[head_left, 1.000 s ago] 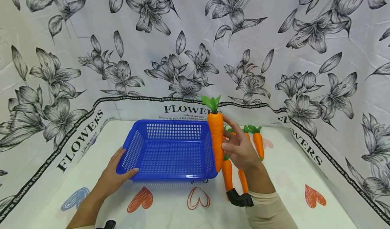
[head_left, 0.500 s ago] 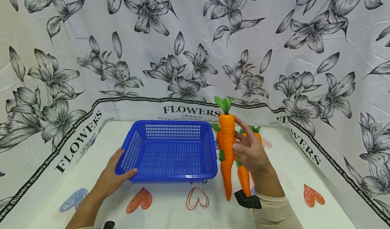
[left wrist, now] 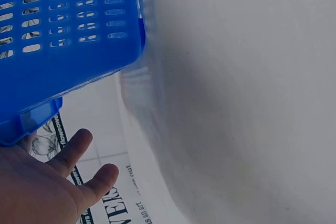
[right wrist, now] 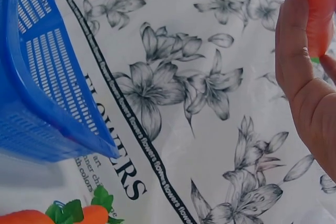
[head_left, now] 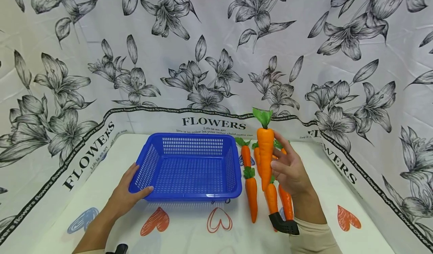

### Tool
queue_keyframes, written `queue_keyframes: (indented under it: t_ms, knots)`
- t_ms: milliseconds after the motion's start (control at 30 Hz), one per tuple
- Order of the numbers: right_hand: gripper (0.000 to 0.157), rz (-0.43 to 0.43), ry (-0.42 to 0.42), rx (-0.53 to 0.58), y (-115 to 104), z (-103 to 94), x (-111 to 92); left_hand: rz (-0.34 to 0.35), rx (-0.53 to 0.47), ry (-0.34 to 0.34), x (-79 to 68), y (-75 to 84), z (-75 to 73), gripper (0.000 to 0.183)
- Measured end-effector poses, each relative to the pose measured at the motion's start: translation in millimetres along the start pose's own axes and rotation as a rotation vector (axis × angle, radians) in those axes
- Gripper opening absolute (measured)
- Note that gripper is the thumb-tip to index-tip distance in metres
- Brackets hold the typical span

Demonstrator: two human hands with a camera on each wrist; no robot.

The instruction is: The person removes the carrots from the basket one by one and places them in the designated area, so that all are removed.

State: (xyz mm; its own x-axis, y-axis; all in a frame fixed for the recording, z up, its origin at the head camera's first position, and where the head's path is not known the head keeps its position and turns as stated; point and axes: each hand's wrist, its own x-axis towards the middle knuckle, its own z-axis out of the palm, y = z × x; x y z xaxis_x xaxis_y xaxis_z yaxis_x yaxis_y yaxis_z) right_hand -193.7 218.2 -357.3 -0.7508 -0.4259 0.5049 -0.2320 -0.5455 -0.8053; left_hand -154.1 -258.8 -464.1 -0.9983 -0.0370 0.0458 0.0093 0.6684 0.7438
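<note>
In the head view my right hand (head_left: 291, 171) pinches an upright toy carrot (head_left: 266, 148), green leaves up, above the carrots right of the basket. The right wrist view shows only part of the held carrot (right wrist: 320, 17) beside the fingers. My left hand (head_left: 125, 192) holds a blue plastic basket (head_left: 189, 199) at its left front corner, thumb over the rim and fingers along the outside. Two of its fingers stick out below the basket wall in the left wrist view. No carrot shows inside the basket.
Several more carrots lie right of the basket, including a near one (head_left: 251, 197) and another (head_left: 271, 198) partly behind the wrist camera (head_left: 284, 224). A white cloth (head_left: 184, 224) with printed hearts covers the table. Behind it hangs a flower-printed curtain (head_left: 216, 32).
My right hand has moved right with the carrot, away from the basket's right edge, uncovering carrots on the table. My left hand and the basket stay in place.
</note>
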Motion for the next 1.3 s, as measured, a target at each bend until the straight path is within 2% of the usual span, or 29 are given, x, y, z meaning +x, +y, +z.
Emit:
queue_keyframes:
  t_ms: [200, 367, 600, 1033, 1300]
  knots:
    - [0.072, -0.003, 0.004, 0.043, -1.6, -10.4, -7.7, 0.001, 0.004, 0.001, 0.7, 1.3, 0.0, 0.103]
    - [0.072, 0.007, 0.019, 0.019, -4.5, -17.6, -14.6, 0.002, 0.007, -0.001, 1.2, 0.3, 0.6, 0.103]
    - [0.074, 0.043, 0.086, -0.025, -12.5, -25.7, -25.5, 0.005, 0.013, -0.004, 2.3, -2.8, 1.7, 0.103]
    - [0.073, 0.024, 0.069, -0.011, -16.0, -49.9, -43.4, 0.011, -0.003, -0.012, 0.6, 0.3, -2.2, 0.102]
    - [0.073, 0.069, 0.141, -0.091, -22.3, -63.1, -58.5, 0.006, -0.005, -0.016, 0.2, 1.6, -1.4, 0.102]
